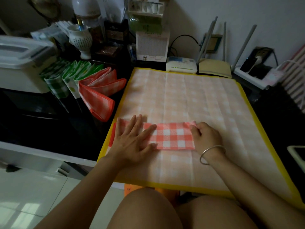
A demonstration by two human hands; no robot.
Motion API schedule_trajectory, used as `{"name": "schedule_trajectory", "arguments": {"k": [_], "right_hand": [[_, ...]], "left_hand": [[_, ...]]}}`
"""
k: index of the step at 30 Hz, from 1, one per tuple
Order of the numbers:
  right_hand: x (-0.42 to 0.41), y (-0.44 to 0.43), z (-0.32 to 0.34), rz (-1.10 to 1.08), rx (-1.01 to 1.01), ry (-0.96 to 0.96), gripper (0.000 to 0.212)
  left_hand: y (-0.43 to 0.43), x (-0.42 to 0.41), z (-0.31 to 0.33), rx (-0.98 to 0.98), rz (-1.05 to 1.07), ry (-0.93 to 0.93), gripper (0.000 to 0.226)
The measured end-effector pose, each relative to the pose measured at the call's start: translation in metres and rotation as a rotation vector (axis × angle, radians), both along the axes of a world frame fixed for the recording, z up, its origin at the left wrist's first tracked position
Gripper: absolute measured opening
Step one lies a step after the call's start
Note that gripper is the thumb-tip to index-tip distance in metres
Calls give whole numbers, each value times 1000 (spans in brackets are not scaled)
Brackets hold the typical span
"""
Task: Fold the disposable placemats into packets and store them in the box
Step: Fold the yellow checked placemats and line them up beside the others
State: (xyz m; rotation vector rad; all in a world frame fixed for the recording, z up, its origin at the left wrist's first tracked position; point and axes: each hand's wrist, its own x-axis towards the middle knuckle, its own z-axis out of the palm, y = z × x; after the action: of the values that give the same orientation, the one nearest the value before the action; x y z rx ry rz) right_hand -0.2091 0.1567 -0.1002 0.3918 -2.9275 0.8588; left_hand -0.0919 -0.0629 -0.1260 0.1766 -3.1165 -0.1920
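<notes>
Dark tabletop runs under a crowd of clutter along the wall, and on it lies a pale checked sheet with a yellow border, spread flat and creased in long lines.

On the near part of that sheet lies the red-and-white checked strip, a placemat folded into a narrow band running left to right. The left hand lies flat on its left end, fingers straight and spread, palm pressing down. The right hand has its fingers curled in and pinches the strip's right end, where the edge lifts a little. A silver bangle sits on that wrist.

Beyond the left hand and farther left, off the sheet's edge, lie red packets, loosely folded and partly sprung open. Just past them, farther from the pressing hand, stand green packets in a leaning row. These touch the side of a white box with its lid on, the thing farthest left of the hold.

Straight ahead of both hands, past the sheet's far edge, sit a white router and a desk calendar. Far to the right of the pinching hand, a phone lies at the frame's edge.
</notes>
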Motion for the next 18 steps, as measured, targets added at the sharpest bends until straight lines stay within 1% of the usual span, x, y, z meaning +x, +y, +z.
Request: {"name": "schedule_trajectory", "arguments": {"k": [4, 5, 9, 11, 13, 15, 16, 17, 18], "right_hand": [[-6, -3, 35, 107, -47, -14, 44], [-7, -8, 45, 129, -79, -44, 43], [-7, -42, 74, 193, -264, -213, 27], [-3, -66, 80, 226, -352, -332, 29], [6, -93, 84, 256, -345, -456, 36], [11, -120, 82, 285, -280, -452, 47], [13, -132, 81, 303, -264, -459, 51], [14, -142, 78, 314, -254, -476, 54], [14, -151, 74, 312, -237, -504, 56]], "left_hand": [[2, -1, 3, -42, 7, -28, 79], [3, 0, 3, -43, 8, -23, 79], [2, 0, 4, -12, 10, -20, 80], [0, 0, 5, 5, 2, -20, 82], [-2, -1, 6, 33, 5, -41, 90], [-5, -2, 10, 71, -9, -56, 94], [-6, -2, 13, 138, -23, -26, 92], [-6, 0, 19, 269, -31, 49, 87], [-8, 2, 23, 469, -19, 153, 77]]}}
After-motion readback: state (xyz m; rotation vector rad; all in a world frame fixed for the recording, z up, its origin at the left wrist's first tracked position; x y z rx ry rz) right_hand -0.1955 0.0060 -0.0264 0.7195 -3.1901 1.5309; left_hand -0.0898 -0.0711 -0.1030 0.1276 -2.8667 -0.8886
